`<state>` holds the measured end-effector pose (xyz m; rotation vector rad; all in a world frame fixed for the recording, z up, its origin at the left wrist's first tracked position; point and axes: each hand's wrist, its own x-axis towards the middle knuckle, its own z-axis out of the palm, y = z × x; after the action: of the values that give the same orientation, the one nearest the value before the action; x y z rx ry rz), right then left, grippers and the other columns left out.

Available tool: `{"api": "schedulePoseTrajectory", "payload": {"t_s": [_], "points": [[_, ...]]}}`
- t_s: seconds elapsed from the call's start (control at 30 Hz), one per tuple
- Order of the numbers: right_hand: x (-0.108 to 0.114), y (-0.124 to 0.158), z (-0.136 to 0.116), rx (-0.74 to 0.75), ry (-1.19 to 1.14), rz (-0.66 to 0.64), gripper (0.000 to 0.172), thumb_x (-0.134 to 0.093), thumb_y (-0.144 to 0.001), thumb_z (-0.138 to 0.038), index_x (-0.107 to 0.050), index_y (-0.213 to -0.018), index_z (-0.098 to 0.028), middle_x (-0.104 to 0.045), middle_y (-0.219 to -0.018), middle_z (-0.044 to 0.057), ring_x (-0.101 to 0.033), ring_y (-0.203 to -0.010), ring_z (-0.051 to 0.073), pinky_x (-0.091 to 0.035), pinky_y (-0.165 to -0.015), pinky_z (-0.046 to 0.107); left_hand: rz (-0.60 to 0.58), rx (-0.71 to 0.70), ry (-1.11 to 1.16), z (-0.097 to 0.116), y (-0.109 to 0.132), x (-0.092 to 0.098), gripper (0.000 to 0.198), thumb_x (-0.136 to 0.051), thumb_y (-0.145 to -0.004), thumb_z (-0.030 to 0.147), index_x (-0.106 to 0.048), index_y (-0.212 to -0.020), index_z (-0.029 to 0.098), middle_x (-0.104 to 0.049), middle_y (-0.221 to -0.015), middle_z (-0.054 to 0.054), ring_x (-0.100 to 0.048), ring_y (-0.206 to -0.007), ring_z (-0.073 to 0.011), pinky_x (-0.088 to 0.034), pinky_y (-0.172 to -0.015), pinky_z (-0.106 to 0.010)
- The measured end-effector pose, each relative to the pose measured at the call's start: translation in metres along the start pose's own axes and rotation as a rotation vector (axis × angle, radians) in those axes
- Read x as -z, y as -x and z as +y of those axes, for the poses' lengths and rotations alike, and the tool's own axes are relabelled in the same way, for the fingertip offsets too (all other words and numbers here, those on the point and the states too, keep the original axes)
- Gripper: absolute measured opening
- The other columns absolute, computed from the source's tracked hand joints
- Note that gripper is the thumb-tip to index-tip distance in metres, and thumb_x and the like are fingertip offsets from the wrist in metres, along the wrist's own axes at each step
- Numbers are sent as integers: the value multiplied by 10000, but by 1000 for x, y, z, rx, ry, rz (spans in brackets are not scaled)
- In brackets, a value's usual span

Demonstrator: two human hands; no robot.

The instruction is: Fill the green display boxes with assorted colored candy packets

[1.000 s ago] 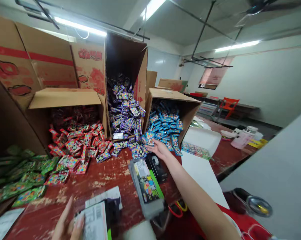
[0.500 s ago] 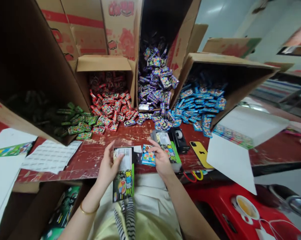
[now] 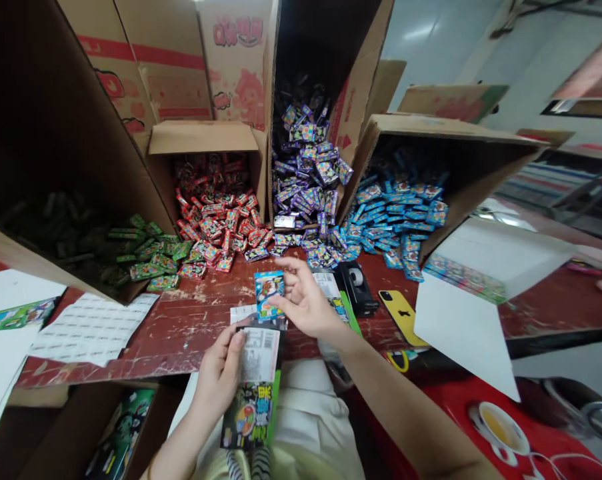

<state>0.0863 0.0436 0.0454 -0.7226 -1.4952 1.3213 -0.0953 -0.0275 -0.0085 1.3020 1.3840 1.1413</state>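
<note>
A worn red surface (image 3: 181,327) runs before you, with cartons (image 3: 203,138) lying on their sides along its back. Your right grip (image 3: 308,307) is clamped on a blue packet (image 3: 269,293), just past the top end of the black pack (image 3: 251,407); your left grip (image 3: 223,373) pinches that pack's left edge, thumb at its white label (image 3: 261,353). The packet looks light and slick-wrapped, so take it by its edges; the pack seems stiffer but thin, best held lightly at the side. The cartons hold, left to right, green packets (image 3: 155,263), red packets (image 3: 221,227), purple packets (image 3: 305,173) and blue packets (image 3: 395,213), spilling from their mouths.
</note>
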Motion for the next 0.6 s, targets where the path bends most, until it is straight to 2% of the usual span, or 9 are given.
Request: {"api": "schedulePoseTrajectory", "payload": {"t_s": [0.1,0.17,0.23,0.3,0.47,0.6], "points": [[10,-10,0,5,178,-204,384,-638,-810,-221,-567,-1188,-235,-641,-1036,38,-619,-877,137,-503,-802,281,-19,33,86,1,0,2,491,-496,-839,548,-637,-1108,162,-713,-1031,-88,-647,-918,-224,-495,-783,-283],[18,-13,-6,1,339,-332,353,-614,-831,-207,-611,-1184,-223,-641,-978,29,-597,-826,129,-493,-779,281,-51,70,142,-3,0,0,482,-528,-830,535,-629,-1125,167,-716,-1025,-81,-654,-888,-219,-498,-755,-274],[23,-15,-11,-7,471,-401,350,-618,-829,-201,-637,-1178,-204,-634,-877,20,-570,-745,121,-483,-732,276,-80,103,200,-8,0,-3,488,-538,-830,525,-610,-1146,160,-718,-1017,-81,-658,-868,-214,-495,-748,-273],[24,-16,-11,-23,510,-368,335,-643,-808,-208,-664,-1142,-180,-638,-837,26,-565,-709,119,-478,-700,270,-103,130,255,-9,-1,-7,506,-534,-834,526,-586,-1164,146,-721,-991,-84,-662,-848,-211,-495,-726,-270],[20,-16,3,-81,367,-137,251,-741,-703,-323,-748,-869,-135,-707,-832,75,-639,-754,163,-512,-692,281,-107,151,290,-6,-4,-11,539,-558,-816,533,-569,-1164,122,-729,-910,-82,-663,-739,-197,-487,-628,-257],[15,-14,8,-131,325,-132,252,-728,-701,-353,-735,-816,-128,-724,-844,86,-661,-742,172,-524,-676,285,-122,150,294,-4,-4,-11,517,-560,-810,543,-599,-1129,137,-728,-945,-81,-663,-762,-199,-485,-632,-254]]}}
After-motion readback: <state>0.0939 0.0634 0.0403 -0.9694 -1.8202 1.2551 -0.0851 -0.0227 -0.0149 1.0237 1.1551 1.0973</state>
